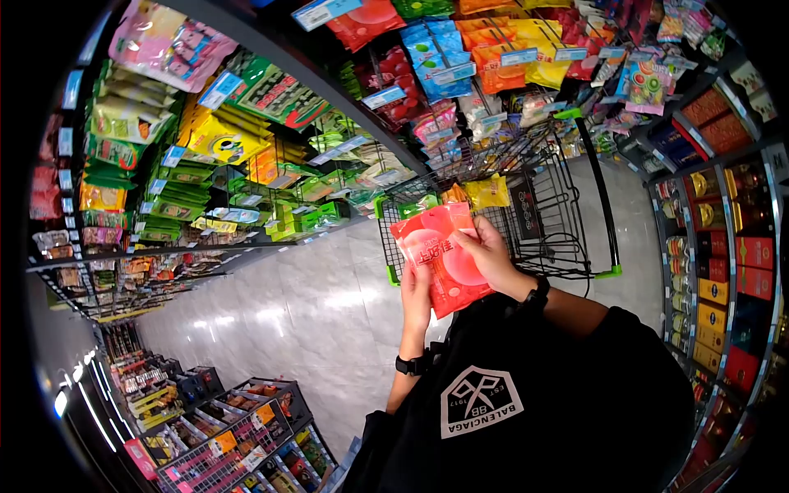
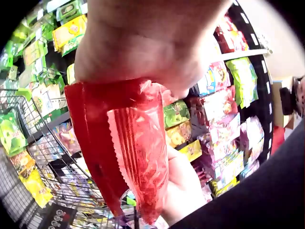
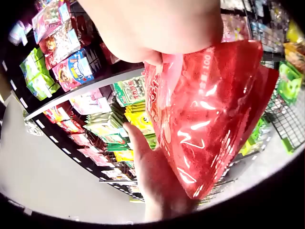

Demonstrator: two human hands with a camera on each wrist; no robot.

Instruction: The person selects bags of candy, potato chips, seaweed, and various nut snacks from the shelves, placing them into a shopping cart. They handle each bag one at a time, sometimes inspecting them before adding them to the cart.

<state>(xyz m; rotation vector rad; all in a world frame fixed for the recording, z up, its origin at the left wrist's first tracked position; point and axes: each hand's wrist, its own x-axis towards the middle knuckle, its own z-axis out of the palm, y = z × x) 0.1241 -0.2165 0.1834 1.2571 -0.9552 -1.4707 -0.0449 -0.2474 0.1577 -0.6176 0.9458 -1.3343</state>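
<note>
A red candy bag with a peach picture [image 1: 444, 261] is held up in both hands in front of the chest. My left hand [image 1: 417, 297] grips its left edge, the thumb on the printed front. On the other side my right hand [image 1: 493, 256] pinches the upper right part. The left wrist view shows the seamed back of the bag [image 2: 138, 152] below my left hand [image 2: 143, 43]. In the right wrist view the bag [image 3: 205, 109] hangs under my right hand [image 3: 162, 24], with my left hand [image 3: 164, 179] at its lower left.
A black wire shopping cart [image 1: 567, 234] with green corners stands just beyond the bag, holding a yellow packet [image 1: 488, 191] and green and orange ones. Racks of hanging snack bags [image 1: 222, 135] line the left and front. Boxed goods [image 1: 713, 292] fill shelves at right.
</note>
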